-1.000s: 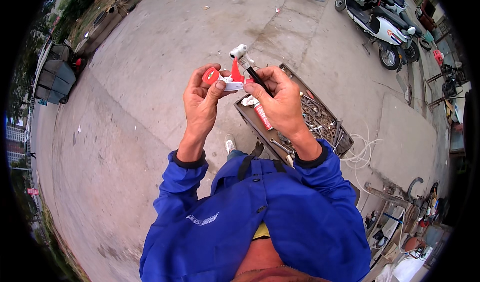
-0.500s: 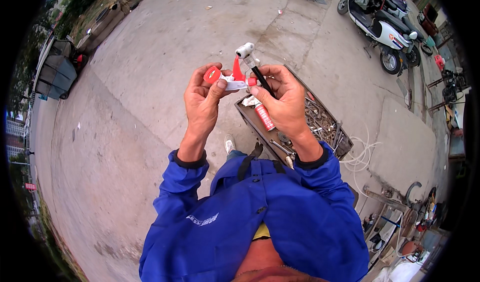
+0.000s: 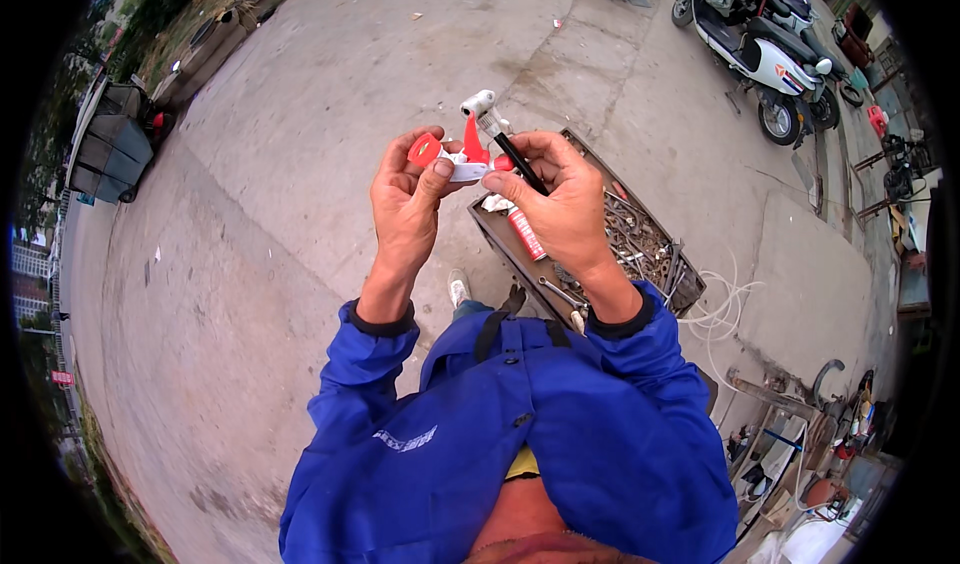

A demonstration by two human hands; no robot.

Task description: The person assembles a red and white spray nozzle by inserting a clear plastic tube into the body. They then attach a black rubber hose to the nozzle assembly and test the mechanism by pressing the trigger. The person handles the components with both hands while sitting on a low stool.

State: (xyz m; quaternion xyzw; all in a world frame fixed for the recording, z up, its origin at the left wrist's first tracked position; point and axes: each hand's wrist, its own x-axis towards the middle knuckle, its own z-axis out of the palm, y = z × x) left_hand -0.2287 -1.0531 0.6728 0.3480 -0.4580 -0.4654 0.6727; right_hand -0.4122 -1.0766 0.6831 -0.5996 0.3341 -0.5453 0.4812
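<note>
Up in front of my chest, a red-and-white plastic piece (image 3: pixel 472 142) is held between both hands; its exact kind is unclear. It has a round red end at the left and a red fin-like part standing up. My left hand (image 3: pixel 405 199) pinches the left end between thumb and fingers. With thumb and fingertips closed, my right hand (image 3: pixel 572 209) grips the other side, along with a black rod (image 3: pixel 520 164). The rod slants up to a white tube-shaped head (image 3: pixel 479 103). Whether rod and plastic piece are joined cannot be made out.
Below my right hand stands a tray (image 3: pixel 503 251) of loose metal tools and parts, with a red can (image 3: pixel 526 234) and a wrench (image 3: pixel 560 292). White hose (image 3: pixel 735 299) coils beside it. Scooters (image 3: pixel 770 64) are parked far right; a grey cart (image 3: pixel 112 144) stands far left.
The rod and its white head have shifted slightly left and down, together with my right hand, whose thumb has moved left. My left hand keeps nearly the same place and grip.
</note>
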